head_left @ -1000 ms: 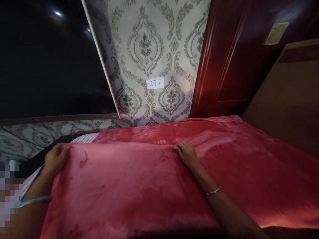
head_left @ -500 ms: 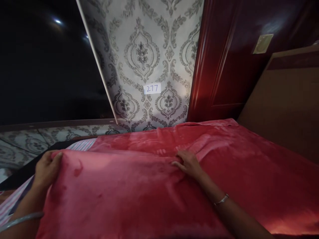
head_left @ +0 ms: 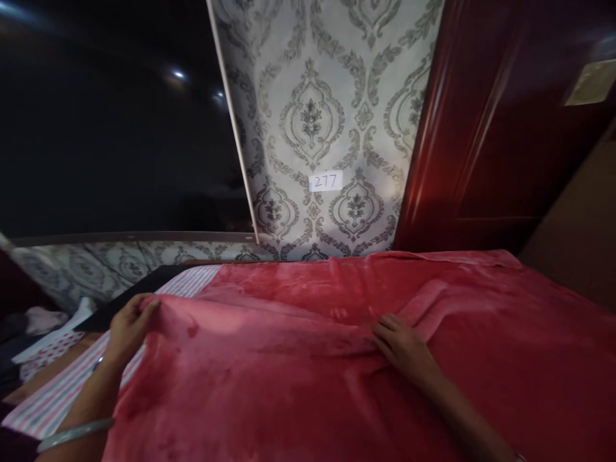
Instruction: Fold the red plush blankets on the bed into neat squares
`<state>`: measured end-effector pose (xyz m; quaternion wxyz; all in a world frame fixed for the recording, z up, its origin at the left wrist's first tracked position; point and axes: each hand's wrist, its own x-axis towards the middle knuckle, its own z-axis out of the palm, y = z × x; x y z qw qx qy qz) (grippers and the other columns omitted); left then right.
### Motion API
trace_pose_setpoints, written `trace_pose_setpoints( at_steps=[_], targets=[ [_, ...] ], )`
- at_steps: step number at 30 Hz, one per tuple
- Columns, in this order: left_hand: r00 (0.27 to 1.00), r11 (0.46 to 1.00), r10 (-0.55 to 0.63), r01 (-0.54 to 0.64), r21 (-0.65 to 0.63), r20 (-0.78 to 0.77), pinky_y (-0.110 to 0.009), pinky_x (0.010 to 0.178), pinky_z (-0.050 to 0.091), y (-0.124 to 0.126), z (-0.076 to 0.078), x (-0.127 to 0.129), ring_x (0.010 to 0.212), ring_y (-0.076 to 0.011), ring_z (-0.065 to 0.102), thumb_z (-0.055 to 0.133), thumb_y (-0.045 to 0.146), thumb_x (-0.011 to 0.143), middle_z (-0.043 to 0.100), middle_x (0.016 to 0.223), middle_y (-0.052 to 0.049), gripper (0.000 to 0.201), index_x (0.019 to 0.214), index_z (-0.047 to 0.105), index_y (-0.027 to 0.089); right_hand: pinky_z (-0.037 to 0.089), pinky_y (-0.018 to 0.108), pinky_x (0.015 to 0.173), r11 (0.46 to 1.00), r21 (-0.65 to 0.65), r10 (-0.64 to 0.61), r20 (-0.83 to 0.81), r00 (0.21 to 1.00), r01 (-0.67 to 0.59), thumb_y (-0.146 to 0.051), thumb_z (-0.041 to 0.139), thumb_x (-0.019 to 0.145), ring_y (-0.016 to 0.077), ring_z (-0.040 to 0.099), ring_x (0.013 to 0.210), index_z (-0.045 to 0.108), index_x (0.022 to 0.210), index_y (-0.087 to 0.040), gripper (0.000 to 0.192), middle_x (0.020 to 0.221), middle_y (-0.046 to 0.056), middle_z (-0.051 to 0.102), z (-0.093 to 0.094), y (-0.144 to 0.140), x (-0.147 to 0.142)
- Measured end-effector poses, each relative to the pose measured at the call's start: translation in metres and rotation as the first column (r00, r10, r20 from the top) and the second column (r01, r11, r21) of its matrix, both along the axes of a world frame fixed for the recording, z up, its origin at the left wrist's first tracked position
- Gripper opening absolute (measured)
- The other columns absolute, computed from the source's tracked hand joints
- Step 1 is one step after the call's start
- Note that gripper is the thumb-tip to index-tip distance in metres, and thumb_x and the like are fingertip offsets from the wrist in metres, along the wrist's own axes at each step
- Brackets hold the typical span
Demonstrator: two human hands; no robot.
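Darkness fills the upper left of the view, a black glossy surface (head_left: 96, 128) with two small glints of light on it. Below it runs a strip of grey patterned wallpaper, and at the far left edge lie some pale cloths (head_left: 43, 321), too dim to make out.

A striped sheet (head_left: 62, 391), pink and white, shows on the bed along the left side, bare where the cover does not reach. Just above it lies a flat dark panel (head_left: 139, 292).

The left hand (head_left: 128, 327) sits at the left corner of the red blanket (head_left: 298, 378), its fingers (head_left: 144, 308) curled closed on the edge of the plush fabric, pinching the corner slightly above the sheet. A pale bangle (head_left: 72, 433) circles that forearm near the bottom edge.

The red blanket spreads across most of the bed, from that gripped corner to the right border of the view, with a folded-over layer nearer the person and a flatter layer behind it reaching the wall.

On the wall straight ahead, damask wallpaper (head_left: 327, 96) carries a small white label (head_left: 326, 181) reading 277.

The right hand (head_left: 402, 343) rests near the middle of the blanket, palm down, fingers (head_left: 382, 327) bent and closed on a ridge of the fabric along the fold's edge.

A dark red wooden door (head_left: 481, 141) stands at the right, and a brown panel (head_left: 577, 237) lies beyond it.
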<state>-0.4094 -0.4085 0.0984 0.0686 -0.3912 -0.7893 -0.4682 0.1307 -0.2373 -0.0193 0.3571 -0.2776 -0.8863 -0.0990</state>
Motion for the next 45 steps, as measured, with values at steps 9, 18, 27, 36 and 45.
trace_pose_setpoints(
  at_steps=[9,18,27,36,45],
  targets=[
    [0.965,0.983,0.169,-0.180,-0.040,-0.202,-0.035,0.066,0.043,-0.040,0.008,0.021,0.070,-0.0260,0.060,0.043,0.062,0.067,0.063,0.074,-0.004,0.045,0.084,0.060,0.024,0.051,0.030,0.064,0.990,0.137,-0.004,-0.093,0.996,0.017,-0.028,0.035,0.104,0.0184,0.063,0.068,0.066,0.082,-0.019,0.039,0.075,0.006,0.067,0.001,-0.012,0.009],
    [0.986,0.996,-0.067,0.057,0.067,0.150,-0.030,0.063,0.045,-0.064,0.005,0.041,0.069,-0.0209,0.056,0.064,0.058,0.060,0.062,0.075,0.001,0.042,0.084,0.059,0.024,0.054,0.031,0.065,0.990,0.138,0.011,-0.058,0.998,-0.003,-0.031,0.036,0.104,0.0196,0.066,0.072,0.072,0.089,-0.018,0.041,0.081,0.008,0.070,0.000,-0.015,0.016],
    [0.972,0.981,-0.193,0.194,0.006,0.136,-0.033,0.077,0.052,-0.081,0.002,0.035,0.092,-0.0274,0.064,0.067,0.062,0.064,0.074,0.099,-0.008,0.046,0.087,0.072,0.022,0.055,0.033,0.064,0.997,0.058,0.049,-0.026,0.998,-0.047,-0.036,0.034,0.104,0.0200,0.067,0.070,0.074,0.089,-0.021,0.045,0.079,0.007,0.072,-0.016,-0.008,0.020],
    [0.891,0.858,-0.426,0.342,-0.384,-0.158,-0.040,0.097,0.049,-0.087,0.000,0.033,0.104,-0.0287,0.064,0.065,0.055,0.074,0.069,0.109,-0.008,0.046,0.106,0.070,0.023,0.056,0.037,0.072,0.998,0.026,0.062,-0.019,0.998,-0.061,-0.037,0.038,0.103,0.0218,0.069,0.079,0.074,0.104,-0.021,0.039,0.090,0.008,0.074,-0.028,-0.010,0.024],
    [0.834,0.874,-0.383,0.187,-0.449,-0.398,-0.042,0.076,0.050,-0.083,-0.013,0.028,0.080,-0.0282,0.059,0.050,0.029,0.075,0.061,0.085,-0.011,0.021,0.083,0.068,0.021,0.052,0.044,0.078,0.997,0.048,-0.061,0.100,0.993,0.057,-0.027,0.043,0.096,0.0278,0.066,0.093,0.073,0.108,-0.020,0.033,0.101,0.010,0.074,-0.037,0.000,0.040]
  ],
)
